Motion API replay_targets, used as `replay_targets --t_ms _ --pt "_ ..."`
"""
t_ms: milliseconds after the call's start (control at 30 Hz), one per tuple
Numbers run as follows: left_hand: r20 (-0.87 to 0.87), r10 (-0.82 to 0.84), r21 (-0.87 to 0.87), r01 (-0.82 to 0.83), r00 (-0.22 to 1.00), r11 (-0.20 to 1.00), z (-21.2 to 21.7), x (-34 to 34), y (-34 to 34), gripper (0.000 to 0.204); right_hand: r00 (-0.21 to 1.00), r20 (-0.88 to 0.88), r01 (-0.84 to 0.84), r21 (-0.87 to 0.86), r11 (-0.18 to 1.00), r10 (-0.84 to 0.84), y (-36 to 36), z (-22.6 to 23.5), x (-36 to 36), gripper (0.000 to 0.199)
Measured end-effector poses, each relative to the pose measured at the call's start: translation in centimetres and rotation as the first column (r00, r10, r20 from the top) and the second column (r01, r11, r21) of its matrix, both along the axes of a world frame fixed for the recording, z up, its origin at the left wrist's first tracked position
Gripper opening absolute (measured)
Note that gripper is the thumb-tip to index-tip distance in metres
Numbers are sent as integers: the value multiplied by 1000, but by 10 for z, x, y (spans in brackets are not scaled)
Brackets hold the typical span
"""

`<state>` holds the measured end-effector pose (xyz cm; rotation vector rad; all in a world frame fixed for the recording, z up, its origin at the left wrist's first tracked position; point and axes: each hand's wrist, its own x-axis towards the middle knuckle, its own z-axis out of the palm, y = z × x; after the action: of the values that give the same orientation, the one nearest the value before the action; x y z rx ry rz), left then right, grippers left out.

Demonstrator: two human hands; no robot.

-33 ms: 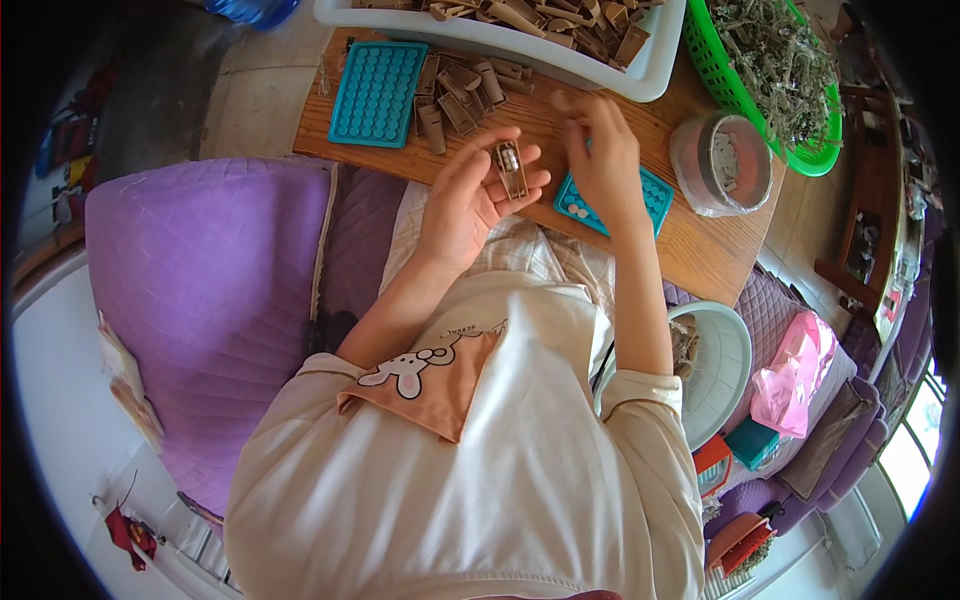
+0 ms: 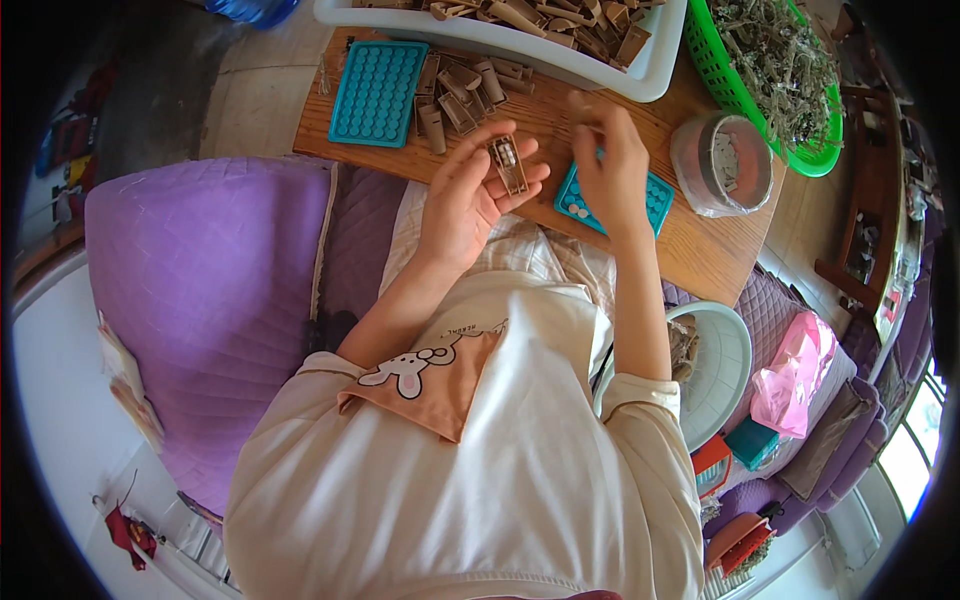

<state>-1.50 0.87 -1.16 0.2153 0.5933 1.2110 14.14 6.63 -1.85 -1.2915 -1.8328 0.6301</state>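
My left hand [image 2: 463, 205] is palm up, its fingers curled round a small brown plastic casing [image 2: 509, 168]. Pale, shiny pieces sit inside the casing's open face. Over the right-hand blue tray [image 2: 658, 198] hangs my right hand [image 2: 612, 165], back upward. Its fingertips are smeared by motion, and I cannot make out anything in them. A few small whitish discs [image 2: 577, 208] lie in the tray's left part. Beyond my left hand, more brown casings [image 2: 462, 95] are heaped on the wooden table [image 2: 715, 245].
Another blue tray [image 2: 378, 95] with round pockets lies at the table's left. A white bin [image 2: 655, 80] of brown parts stands at the back. To the right are a round tub [image 2: 690, 165] with pale pieces and a green basket [image 2: 720, 75] of tangled scraps.
My right hand has shifted slightly right and toward me, and its fingers are in a different pose. The casing in my left hand has tilted a little.
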Motion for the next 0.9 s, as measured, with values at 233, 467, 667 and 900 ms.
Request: replay_targets --t_ms 233,467,667,900 --pt "-255 157 163 -117 954 980 14 21 1 32 781 -524 41 -500 865 -339 -53 34 3 29" --pt "-306 103 179 -49 946 983 14 37 -6 32 795 -525 48 -446 894 -305 -70 42 -4 32" --pt "-325 93 198 -29 941 980 18 44 -9 32 830 -438 205 -337 919 -346 -78 42 1 31" --pt "-248 37 260 30 968 965 30 47 -13 31 644 -656 198 -353 914 -393 -90 48 2 25"
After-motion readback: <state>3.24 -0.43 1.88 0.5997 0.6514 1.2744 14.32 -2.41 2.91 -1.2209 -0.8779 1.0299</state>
